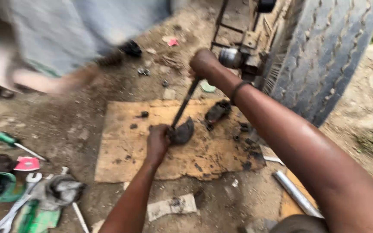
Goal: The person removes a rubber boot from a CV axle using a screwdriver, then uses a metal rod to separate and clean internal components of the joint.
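Fingers of the left hand are curled tight around a dark, curved, greasy metal part, pinning it to a stained sheet of cardboard laid on the dirt ground. The right hand is clenched in a fist around the top of a long dark rod — its lower tip meets the curved part just beside the left fingers. The rod leans, its top tilted toward a large ribbed tyre at the upper right. The risk lies in that closeness: if the tip skids off the oily curve, it would likely strike the holding fingers or jab through the cardboard. A grease-slick grip could also let the part twist free. Another black lump lies near on the cardboard, and a person's blurred leg stands close by at the upper left. A green-handled screwdriver and spanners lie well apart to the left.
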